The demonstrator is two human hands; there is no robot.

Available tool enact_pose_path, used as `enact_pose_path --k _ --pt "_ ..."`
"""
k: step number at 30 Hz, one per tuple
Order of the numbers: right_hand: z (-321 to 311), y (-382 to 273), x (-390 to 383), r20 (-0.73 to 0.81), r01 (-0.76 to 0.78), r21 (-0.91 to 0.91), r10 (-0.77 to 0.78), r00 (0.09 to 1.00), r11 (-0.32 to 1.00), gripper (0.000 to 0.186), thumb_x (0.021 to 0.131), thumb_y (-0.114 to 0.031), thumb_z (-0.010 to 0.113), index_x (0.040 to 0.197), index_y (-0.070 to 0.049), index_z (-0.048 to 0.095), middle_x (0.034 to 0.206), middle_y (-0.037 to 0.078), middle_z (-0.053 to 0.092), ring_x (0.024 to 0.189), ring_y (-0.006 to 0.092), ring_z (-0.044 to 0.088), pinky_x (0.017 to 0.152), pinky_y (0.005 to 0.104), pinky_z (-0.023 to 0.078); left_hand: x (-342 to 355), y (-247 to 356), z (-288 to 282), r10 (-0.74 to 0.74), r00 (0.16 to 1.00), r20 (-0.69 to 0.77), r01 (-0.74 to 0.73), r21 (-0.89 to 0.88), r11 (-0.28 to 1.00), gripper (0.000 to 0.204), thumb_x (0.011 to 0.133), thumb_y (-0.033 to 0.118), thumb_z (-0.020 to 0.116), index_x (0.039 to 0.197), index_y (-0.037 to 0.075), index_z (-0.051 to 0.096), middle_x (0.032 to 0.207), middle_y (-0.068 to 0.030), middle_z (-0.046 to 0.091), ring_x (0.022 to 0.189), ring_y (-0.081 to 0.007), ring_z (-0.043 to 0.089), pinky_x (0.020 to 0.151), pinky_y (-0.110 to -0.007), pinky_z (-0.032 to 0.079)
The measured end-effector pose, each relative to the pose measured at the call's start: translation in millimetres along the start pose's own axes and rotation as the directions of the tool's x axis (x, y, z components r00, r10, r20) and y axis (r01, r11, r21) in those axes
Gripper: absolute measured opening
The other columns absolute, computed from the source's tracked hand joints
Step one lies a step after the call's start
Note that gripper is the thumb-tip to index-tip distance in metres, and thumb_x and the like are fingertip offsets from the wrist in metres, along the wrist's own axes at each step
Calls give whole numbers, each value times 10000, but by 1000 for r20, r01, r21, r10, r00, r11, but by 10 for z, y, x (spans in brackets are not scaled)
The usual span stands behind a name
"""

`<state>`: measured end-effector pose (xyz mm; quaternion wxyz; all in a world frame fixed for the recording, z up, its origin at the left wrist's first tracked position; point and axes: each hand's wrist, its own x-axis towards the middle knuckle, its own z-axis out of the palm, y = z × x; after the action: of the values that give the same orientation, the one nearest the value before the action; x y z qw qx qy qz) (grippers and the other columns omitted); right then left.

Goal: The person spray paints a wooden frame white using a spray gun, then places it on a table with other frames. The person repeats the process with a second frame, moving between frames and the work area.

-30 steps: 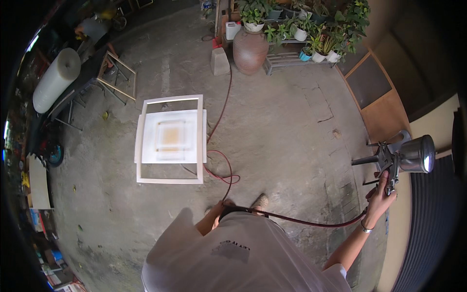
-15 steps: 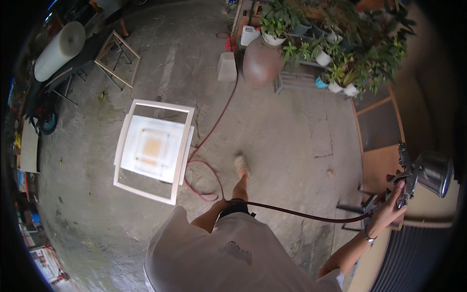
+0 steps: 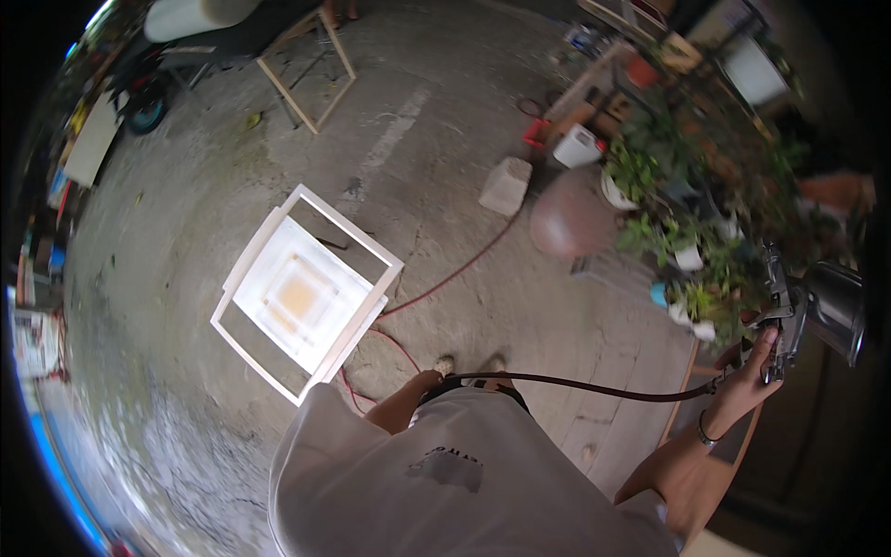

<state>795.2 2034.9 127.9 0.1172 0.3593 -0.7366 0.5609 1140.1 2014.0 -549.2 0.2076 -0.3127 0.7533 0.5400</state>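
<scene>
At the far right my right hand [image 3: 745,382] is wrapped round the grip of a metal spray gun [image 3: 778,311], which carries a silver cup [image 3: 835,311]. A dark red hose [image 3: 594,385] runs from the gun's grip across my front to my left hand [image 3: 429,380]. That hand is closed on the hose near my waist, its fingers small and partly hidden. Ahead and to the left stands a white rectangular frame [image 3: 348,223], tilted in view. Inside its outline lies a white board [image 3: 269,274] with a tan patch in the middle.
Potted plants [image 3: 687,232] crowd a rack at the right, beside a large brown round jar [image 3: 571,213] and a concrete block [image 3: 506,186]. More hose [image 3: 455,276] trails over the concrete floor. A wooden stand [image 3: 316,88] and a plastic-wrap roll [image 3: 200,17] are at the far left.
My view has turned left, so the plants and jar appear lower and farther right. Both my feet now show near my waist. Each hand keeps its hold.
</scene>
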Motion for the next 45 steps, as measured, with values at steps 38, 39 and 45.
enact_pose_path --k 38,39,45 --pt "8954 -1025 3486 567 39 789 -751 339 613 434 1078 -249 412 1290 120 500 1051 227 657 492 85 495 352 174 366 1952 935 -5106 -934 350 -72 189 -971 146 463 929 423 571 1213 71 672 1131 -198 698 1048 -362 669 898 -440 526" --pt "9152 -1111 3464 565 3 805 -768 300 593 433 1077 -248 417 1294 118 499 1048 226 658 480 82 486 350 176 366 2085 1041 -5171 -937 345 -51 179 -977 119 463 930 422 570 1214 71 671 1129 -198 698 1046 -363 670 896 -441 527" --pt "10178 -1775 3276 461 -208 874 -884 76 438 451 1070 -259 437 1306 120 498 1048 236 661 464 87 484 343 186 365 3172 1547 -5813 -941 334 47 40 -999 -35 461 933 419 566 1225 76 665 1117 -199 702 1031 -367 674 886 -446 532"
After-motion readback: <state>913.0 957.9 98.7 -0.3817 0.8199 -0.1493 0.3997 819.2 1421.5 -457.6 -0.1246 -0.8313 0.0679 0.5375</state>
